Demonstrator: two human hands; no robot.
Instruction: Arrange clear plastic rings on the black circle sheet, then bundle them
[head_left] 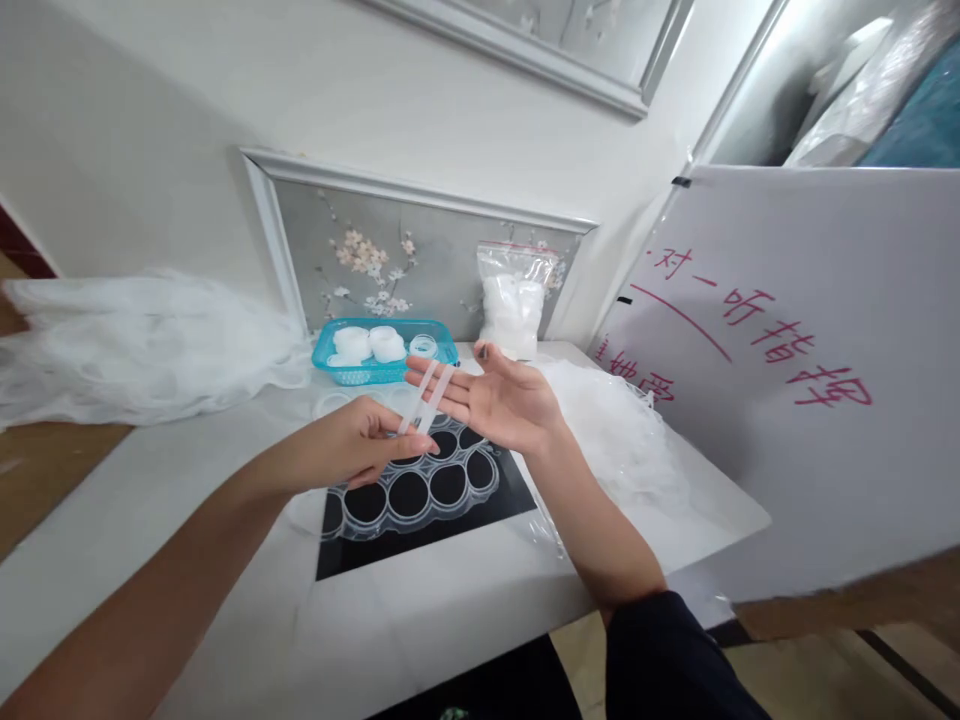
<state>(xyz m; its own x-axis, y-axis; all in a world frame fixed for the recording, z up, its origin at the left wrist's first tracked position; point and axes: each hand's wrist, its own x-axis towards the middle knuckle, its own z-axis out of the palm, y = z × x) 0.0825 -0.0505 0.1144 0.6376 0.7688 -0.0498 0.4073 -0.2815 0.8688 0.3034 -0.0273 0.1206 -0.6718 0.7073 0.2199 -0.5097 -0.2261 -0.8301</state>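
Observation:
My left hand (375, 435) is closed, pinching the lower end of a translucent white band (435, 398). The band shows as two thin parallel strips; whether they join into one loop I cannot tell. Palm up and fingers stretched out, my right hand (506, 400) is open, and the strips cross in front of its fingers. Below both hands, a clear plastic sheet with round holes (431, 518) lies on a black mat (480, 520). The left hand hides part of that sheet.
Behind the hands is a blue basket (349, 376) with round white pieces in it. A zip bag (514, 305) of white pieces leans against the wall. Heaps of translucent white material lie at left (150, 345) and right (622, 430). A board with red writing (810, 400) stands on the right.

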